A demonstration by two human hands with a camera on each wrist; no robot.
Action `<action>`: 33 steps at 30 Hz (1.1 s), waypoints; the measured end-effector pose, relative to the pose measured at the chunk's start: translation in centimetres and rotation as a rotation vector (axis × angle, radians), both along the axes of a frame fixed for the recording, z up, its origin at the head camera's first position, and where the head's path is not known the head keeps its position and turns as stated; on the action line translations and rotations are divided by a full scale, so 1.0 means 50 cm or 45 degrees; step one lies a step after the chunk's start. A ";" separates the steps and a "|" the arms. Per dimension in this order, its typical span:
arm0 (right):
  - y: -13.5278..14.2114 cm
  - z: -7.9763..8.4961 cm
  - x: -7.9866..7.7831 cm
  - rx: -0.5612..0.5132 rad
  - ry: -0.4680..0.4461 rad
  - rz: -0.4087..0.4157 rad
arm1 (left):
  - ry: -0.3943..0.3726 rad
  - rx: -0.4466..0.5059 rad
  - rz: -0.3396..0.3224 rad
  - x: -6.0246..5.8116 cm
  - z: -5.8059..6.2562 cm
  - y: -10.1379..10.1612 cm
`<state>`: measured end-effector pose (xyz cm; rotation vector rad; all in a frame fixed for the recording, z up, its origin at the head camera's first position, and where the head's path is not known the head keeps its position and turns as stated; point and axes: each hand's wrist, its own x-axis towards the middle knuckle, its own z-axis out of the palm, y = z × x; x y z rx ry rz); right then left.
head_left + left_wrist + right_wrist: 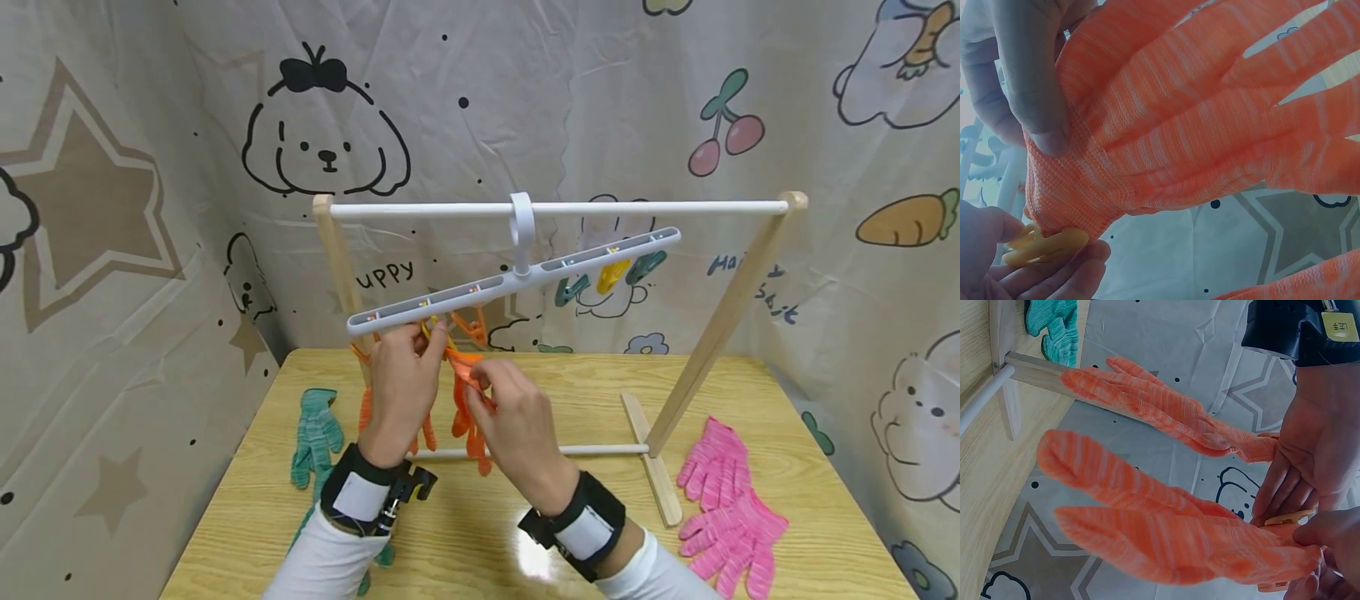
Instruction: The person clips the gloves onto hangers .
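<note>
With its fingers and thumb, my left hand (403, 379) pinches a yellow clothespin (1047, 245) under the low left end of a pale hanger (435, 310). The clip sits at the knitted cuff of an orange glove (1166, 106). My right hand (517, 421) pinches that cuff between thumb and fingers; in the right wrist view the glove (1147, 540) stretches out from the fingertips. Another orange glove (1172, 415) hangs beyond it, behind my left hand in the head view. An orange clothespin (472, 325) dangles just right of the yellow one.
The hanger hooks on a white rod (645, 208) of a wooden stand (720, 358). Teal clips (572, 289) and a yellow clip (613, 276) hang at its raised right end. Green gloves (315, 433) lie left on the table (600, 542), pink gloves (731, 517) right.
</note>
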<state>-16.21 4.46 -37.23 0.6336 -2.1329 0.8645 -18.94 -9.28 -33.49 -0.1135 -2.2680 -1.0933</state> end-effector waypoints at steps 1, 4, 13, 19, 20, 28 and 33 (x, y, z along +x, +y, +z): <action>0.000 0.000 0.000 0.002 0.003 -0.002 | -0.003 -0.001 -0.001 0.000 0.001 0.000; 0.000 0.000 0.000 0.009 -0.009 -0.001 | -0.021 0.001 -0.001 0.001 0.002 0.000; -0.001 -0.001 -0.001 0.016 -0.002 -0.001 | -0.039 0.011 -0.005 0.001 0.005 0.001; -0.002 0.000 0.000 0.014 0.006 -0.004 | -0.030 0.012 -0.009 0.000 0.004 0.000; -0.002 0.000 -0.001 0.014 0.008 -0.003 | -0.031 0.015 -0.006 0.000 0.004 0.000; -0.002 -0.006 0.001 0.025 0.001 0.001 | 0.012 0.020 0.009 -0.004 -0.002 -0.001; -0.003 -0.011 0.001 0.023 -0.002 0.014 | 0.019 0.066 -0.021 -0.002 -0.009 0.000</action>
